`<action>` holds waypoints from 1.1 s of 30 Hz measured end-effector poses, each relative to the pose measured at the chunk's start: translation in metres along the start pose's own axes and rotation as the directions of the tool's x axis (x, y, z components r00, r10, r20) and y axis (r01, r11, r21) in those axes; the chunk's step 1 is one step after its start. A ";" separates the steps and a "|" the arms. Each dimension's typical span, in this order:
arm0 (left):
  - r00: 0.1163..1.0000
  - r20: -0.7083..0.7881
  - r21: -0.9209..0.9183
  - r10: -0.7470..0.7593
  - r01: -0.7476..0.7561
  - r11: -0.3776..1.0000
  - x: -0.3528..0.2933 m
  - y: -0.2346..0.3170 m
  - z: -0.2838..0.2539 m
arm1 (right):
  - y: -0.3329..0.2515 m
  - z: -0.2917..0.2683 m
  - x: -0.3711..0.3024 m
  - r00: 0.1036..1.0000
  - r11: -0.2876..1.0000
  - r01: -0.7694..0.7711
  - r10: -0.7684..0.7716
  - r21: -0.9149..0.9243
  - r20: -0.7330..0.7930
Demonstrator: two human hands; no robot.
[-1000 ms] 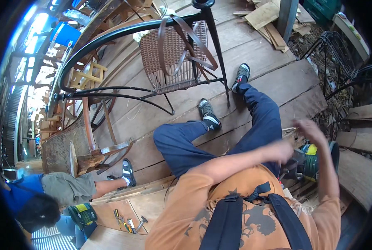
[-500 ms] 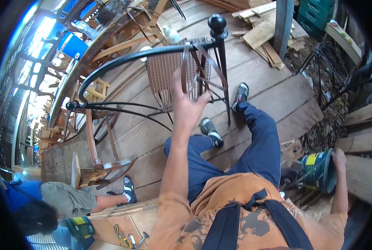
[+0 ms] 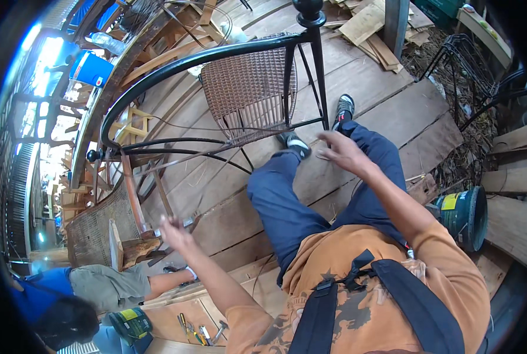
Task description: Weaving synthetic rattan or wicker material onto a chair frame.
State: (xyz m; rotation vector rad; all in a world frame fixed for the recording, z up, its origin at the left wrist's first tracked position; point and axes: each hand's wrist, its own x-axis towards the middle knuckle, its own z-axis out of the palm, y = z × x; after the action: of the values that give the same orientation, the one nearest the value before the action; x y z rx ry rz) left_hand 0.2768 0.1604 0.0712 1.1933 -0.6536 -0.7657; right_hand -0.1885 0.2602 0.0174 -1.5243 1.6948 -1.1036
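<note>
My left hand (image 3: 176,235) reaches out at the left, past the wooden chair (image 3: 132,197), with fingers closed; what they hold, if anything, cannot be made out. My right hand (image 3: 345,154) is above my right knee, loosely bent fingers apart, nothing visible in them. Ahead is a black metal frame (image 3: 187,64) with a curved rail and ball knobs. A brown woven panel (image 3: 249,88) sits inside it, with loose strands at its lower end. A thin brown strip (image 3: 184,160) stretches slantwise across the frame's lower bars, left of my right hand.
A green bucket (image 3: 465,218) stands at my right; thin boards (image 3: 367,35) lie at the far right. At the left, a person in khaki shorts (image 3: 110,286) is beside hand tools (image 3: 198,330) on a board. A blue container (image 3: 91,69) stands at the far left.
My left hand has moved from the frame's middle down to the left; the looped brown strip it held is now stretched out. My right hand has left the bucket and come over my knee.
</note>
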 end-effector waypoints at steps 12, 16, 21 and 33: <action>0.850 -0.280 -0.292 -0.447 0.368 0.883 0.033 -0.098 -0.229 | 0.019 0.108 0.024 0.868 0.775 0.422 -0.195 -0.471 0.457; 0.923 -0.196 -0.375 -0.331 0.241 0.895 0.057 -0.036 -0.299 | 0.040 0.018 -0.015 0.915 0.924 0.293 -0.196 -0.246 0.352; 0.966 -0.217 -0.215 -0.138 0.091 0.972 0.064 0.061 -0.329 | 0.105 -0.132 -0.119 0.786 0.747 -0.579 0.617 -0.326 0.019; 0.841 -0.535 -0.063 -0.078 0.052 0.997 0.000 0.130 -0.341 | 0.220 -0.240 -0.217 0.568 0.200 -0.573 0.796 -0.795 -0.209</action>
State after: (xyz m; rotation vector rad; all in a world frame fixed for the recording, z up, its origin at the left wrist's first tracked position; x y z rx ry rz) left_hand 0.5688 0.3749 0.1128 1.3175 -0.1252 -0.4592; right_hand -0.4669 0.5168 -0.0816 -0.9285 2.4470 0.4755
